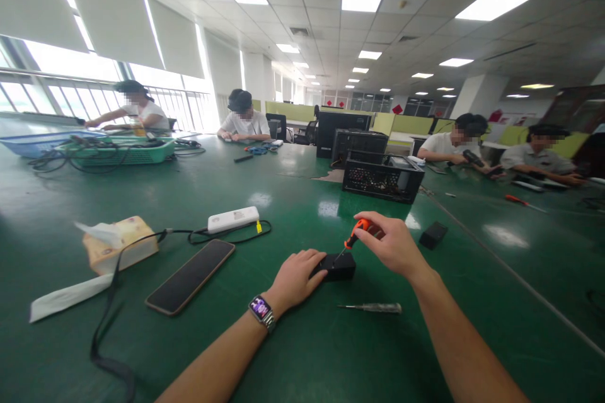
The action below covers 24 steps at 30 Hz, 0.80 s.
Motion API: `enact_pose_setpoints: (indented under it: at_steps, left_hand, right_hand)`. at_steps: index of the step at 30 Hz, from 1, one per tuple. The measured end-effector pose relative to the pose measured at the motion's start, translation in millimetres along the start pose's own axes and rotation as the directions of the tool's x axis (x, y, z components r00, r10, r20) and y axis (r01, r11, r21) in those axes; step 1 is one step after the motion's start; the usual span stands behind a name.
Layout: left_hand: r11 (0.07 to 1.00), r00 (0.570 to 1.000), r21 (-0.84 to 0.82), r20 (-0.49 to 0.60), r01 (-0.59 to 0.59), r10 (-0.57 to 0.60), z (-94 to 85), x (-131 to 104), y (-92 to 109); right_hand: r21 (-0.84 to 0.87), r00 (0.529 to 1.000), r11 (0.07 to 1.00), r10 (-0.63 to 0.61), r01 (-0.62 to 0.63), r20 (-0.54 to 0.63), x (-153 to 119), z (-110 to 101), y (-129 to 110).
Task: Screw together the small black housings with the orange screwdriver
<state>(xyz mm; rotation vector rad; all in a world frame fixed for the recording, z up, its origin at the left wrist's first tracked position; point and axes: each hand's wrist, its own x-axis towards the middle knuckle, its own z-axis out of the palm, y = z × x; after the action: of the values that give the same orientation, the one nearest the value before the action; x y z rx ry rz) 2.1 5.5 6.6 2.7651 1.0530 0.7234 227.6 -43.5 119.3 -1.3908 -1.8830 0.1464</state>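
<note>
With orange-handled screwdriver [350, 242] clasped in right grip [393, 244], align shaft [341, 255] squarely to black box [343, 270] below, held in left grip [293, 277].

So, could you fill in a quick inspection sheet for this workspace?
Surface: green tabletop, glossy, with light reflections.
Job's things: black box, the orange screwdriver's tip at its top; clear-handled screwdriver lying nearer.
Hands: left steadies the box; right grips the orange screwdriver.
Clutter: phone, tissue pack, second black box.
Cables: black cord loosely looped across the left side; more in the green basket.
Surroundings: four people seated farther off; open black metal case.
Damage to the box: nothing seen.
</note>
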Motion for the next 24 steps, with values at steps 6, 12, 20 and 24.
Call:
enact_pose_setpoints:
  at_steps: [6, 12, 20, 24]
  left_hand:
    - [1.000, 1.000, -0.017, 0.004, 0.006, -0.006, 0.1, -0.7, 0.1]
    - [1.000, 1.000, -0.006, 0.002, 0.011, -0.011, 0.4, -1.6, 0.3]
    - [0.999, 1.000, -0.036, 0.011, -0.006, 0.006, -1.8, -1.9, 0.3]
    - [0.999, 1.000, -0.052, 0.009, -0.012, 0.012, -2.1, -1.9, 0.2]
  right_hand:
    - [-0.008, 0.999, 0.999, -0.046, 0.046, 0.014, -1.2, -1.5, -5.9]
    - [-0.032, 1.000, 0.999, -0.002, 0.002, -0.014, -1.6, -8.3, -1.4]
    - [-0.001, 1.000, 1.000, 0.004, -0.004, -0.021, -2.3, -7.3, -5.4]
    - [0.000, 1.000, 1.000, -0.004, 0.004, -0.024, -1.6, -7.2, -2.2]
